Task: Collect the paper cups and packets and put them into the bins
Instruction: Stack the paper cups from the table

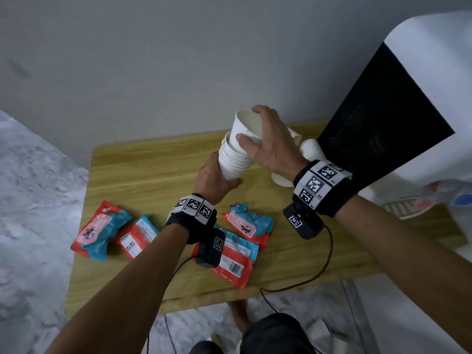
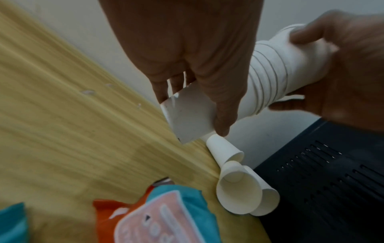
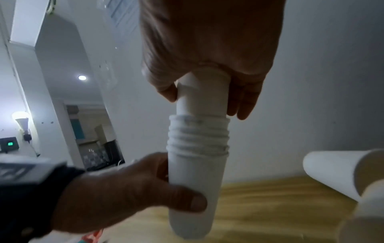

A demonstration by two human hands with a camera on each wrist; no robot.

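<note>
Packets [image 1: 227, 256] in red and blue lie nearest, four of them in a loose row along the front of the wooden table [image 1: 143, 175], none yet picked up. Past them, the left hand [image 1: 214, 180] grips the bottom of a stack of paper cups [image 1: 233, 159], thumb across one side and fingers curled round the other, holding it tilted above the table. The right hand [image 1: 270, 146] pinches one more cup [image 1: 245, 126] by its wall, thumb on the near side and fingers on the far, its base partly sunk into the top of the stack. Farther back, a few loose cups [image 2: 239, 185] lie on their sides against a black box [image 1: 383, 129] by the wall; the exact count is hard to judge. No bin is clearly in view. Gathering cups seems the step in hand. Next, the held cup probably needs a straight push home, then the right hand should reach for the loose ones.
</note>
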